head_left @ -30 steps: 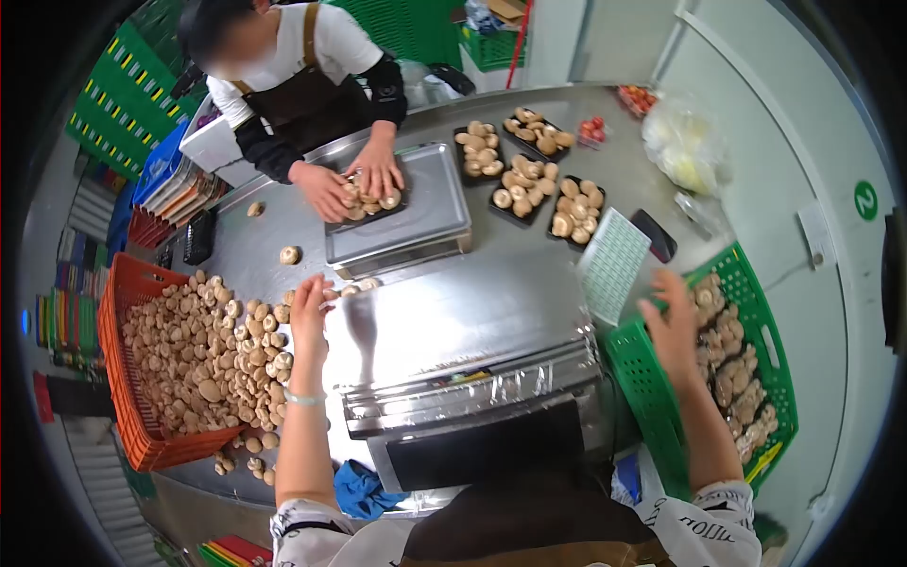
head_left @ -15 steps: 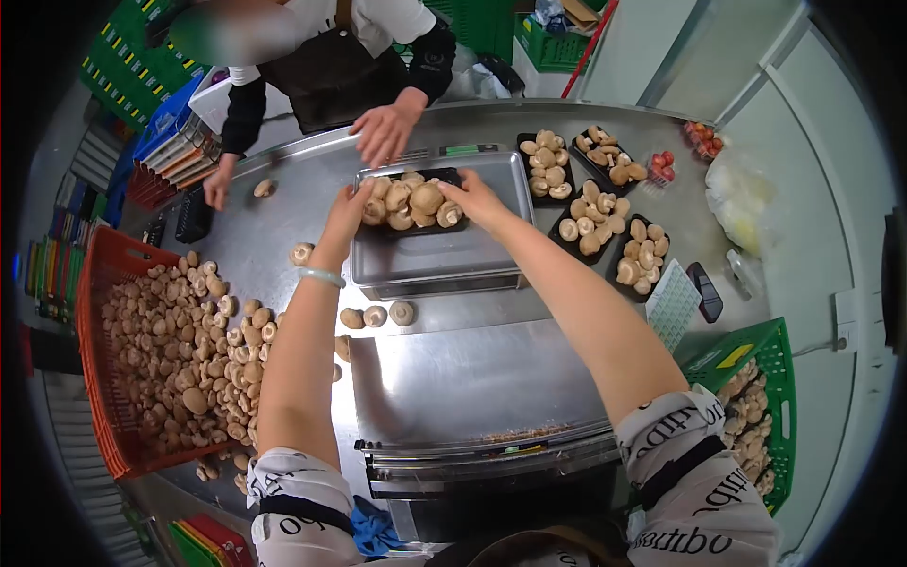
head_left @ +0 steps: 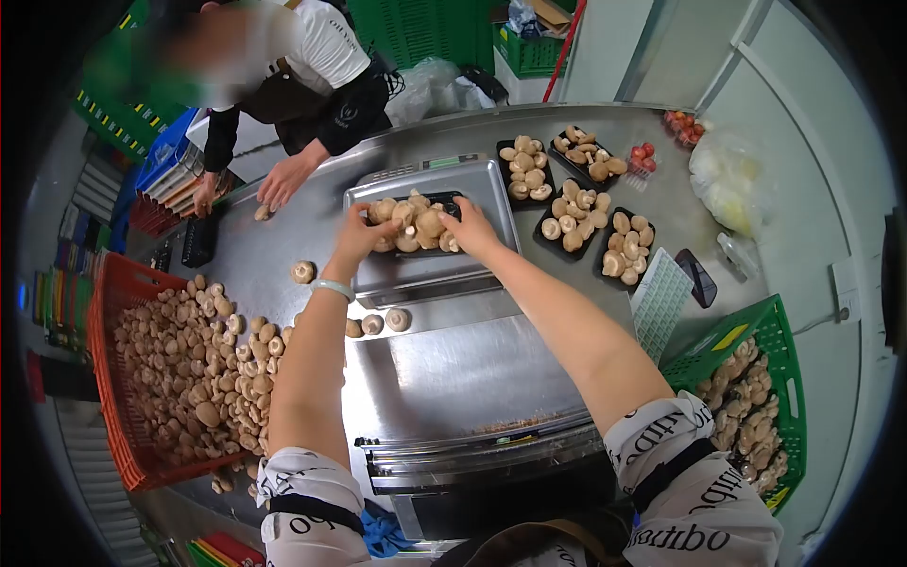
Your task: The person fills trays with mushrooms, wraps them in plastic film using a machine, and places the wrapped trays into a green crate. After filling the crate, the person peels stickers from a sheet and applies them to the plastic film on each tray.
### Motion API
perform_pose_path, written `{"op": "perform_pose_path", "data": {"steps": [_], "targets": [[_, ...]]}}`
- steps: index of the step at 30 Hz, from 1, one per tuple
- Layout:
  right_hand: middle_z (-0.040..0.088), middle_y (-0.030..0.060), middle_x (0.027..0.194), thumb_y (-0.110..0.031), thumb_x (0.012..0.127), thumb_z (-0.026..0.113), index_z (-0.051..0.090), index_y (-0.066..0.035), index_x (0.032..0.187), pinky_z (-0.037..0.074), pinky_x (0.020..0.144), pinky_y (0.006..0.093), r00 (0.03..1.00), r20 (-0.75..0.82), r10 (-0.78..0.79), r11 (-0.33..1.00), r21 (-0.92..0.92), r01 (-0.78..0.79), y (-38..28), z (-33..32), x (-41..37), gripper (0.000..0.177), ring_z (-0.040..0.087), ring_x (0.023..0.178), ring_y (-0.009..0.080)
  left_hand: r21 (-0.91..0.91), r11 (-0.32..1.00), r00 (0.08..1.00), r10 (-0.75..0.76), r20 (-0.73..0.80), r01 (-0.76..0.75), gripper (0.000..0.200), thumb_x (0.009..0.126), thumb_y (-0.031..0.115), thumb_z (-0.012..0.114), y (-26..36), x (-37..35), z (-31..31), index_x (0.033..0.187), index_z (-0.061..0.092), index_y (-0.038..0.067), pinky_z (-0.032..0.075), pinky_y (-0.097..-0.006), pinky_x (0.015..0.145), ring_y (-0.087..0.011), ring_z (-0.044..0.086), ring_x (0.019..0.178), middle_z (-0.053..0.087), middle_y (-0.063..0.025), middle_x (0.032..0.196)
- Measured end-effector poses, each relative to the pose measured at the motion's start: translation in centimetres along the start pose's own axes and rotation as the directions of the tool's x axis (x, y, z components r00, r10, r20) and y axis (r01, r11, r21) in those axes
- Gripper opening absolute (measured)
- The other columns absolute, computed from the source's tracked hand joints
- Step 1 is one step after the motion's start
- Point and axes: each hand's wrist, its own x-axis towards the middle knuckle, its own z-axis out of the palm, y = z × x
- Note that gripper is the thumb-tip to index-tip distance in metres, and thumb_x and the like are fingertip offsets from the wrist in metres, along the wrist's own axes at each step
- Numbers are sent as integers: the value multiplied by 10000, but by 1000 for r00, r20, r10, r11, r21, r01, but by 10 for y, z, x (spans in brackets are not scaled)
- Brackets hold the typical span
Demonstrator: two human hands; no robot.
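Observation:
A black tray heaped with brown-capped mushrooms sits on the steel platform of a weighing scale. My left hand is closed at the tray's left end, its thumb across a mushroom there; some of its fingers are hidden. At the opposite end, my right hand has its fingers around the tray's edge and its thumb against the mushrooms. Several loose mushrooms lie in front of the scale, and a single mushroom rests to its left.
Filled mushroom trays stand right of the scale, near a phone and a label sheet. A red crate spills mushrooms at left; a green crate holds more at right. Across the table, a co-worker's hand touches a mushroom.
My left thumb has come over the mushrooms, while my right hand stays at the tray's end. The co-worker's hand has moved left from beside the scale to the mushroom.

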Motion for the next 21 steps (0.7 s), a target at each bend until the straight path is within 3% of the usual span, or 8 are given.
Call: {"op": "perform_pose_path", "data": {"steps": [6, 11, 12, 15, 17, 20, 21], "targets": [[464, 196, 1266, -406, 921, 545, 405, -21, 1346, 427, 953, 413, 991, -24, -131, 991, 6, 131, -4, -28, -40, 590, 524, 1122, 369, 132, 988, 994, 89, -65, -80, 801, 642, 365, 873, 25, -49, 11, 1191, 436, -23, 493, -338, 825, -255, 583, 979, 562, -209, 1083], [451, 197, 1261, -356, 928, 554, 398, -36, 1354, 419, 958, 403, 973, 32, -228, 974, 27, 227, -24, -89, -131, 555, 507, 1142, 368, 146, 981, 982, 146, -117, -128, 814, 651, 315, 865, 54, -150, 19, 1236, 419, -33, 464, -360, 901, -281, 546, 1073, 528, -195, 1169], [450, 195, 1261, -347, 929, 556, 396, -39, 1355, 416, 960, 400, 970, 53, -236, 972, 31, 235, -23, -98, -154, 549, 502, 1150, 366, 52, 987, 984, 155, -91, -151, 796, 666, 287, 857, 54, -176, 24, 1249, 416, -30, 448, -372, 933, -285, 539, 1095, 525, -183, 1179], [453, 184, 1257, -340, 928, 560, 395, -43, 1354, 410, 965, 395, 980, 142, -142, 990, -4, 144, -19, -120, -228, 545, 493, 1161, 357, 74, 995, 991, 73, -116, -65, 767, 696, 244, 840, 56, -260, 48, 1269, 404, -20, 436, -382, 947, -291, 528, 1110, 500, -180, 1217], [453, 180, 1261, -341, 927, 564, 400, -44, 1350, 408, 966, 394, 980, 177, -89, 996, 18, 88, -14, -128, -263, 542, 495, 1154, 354, -21, 996, 996, -86, -31, 85, 753, 721, 229, 822, 52, -302, 60, 1292, 393, -10, 447, -372, 922, -278, 527, 1106, 479, -180, 1247], [450, 176, 1265, -340, 924, 571, 405, -45, 1343, 407, 966, 393, 983, 182, -39, 997, 79, 25, -5, -134, -299, 539, 493, 1154, 352, -160, 978, 991, -132, -5, 130, 726, 747, 253, 798, 44, -334, 67, 1300, 403, 1, 426, -400, 947, -316, 487, 1156, 463, -209, 1267], [449, 175, 1266, -340, 923, 574, 407, -45, 1340, 407, 966, 392, 984, 173, -37, 995, 103, 19, -2, -134, -304, 538, 492, 1155, 352, 52, 999, 996, 6, -90, -1, 714, 753, 259, 790, 47, -338, 67, 1302, 411, 3, 410, -415, 963, -336, 463, 1177, 457, -219, 1277]]}}
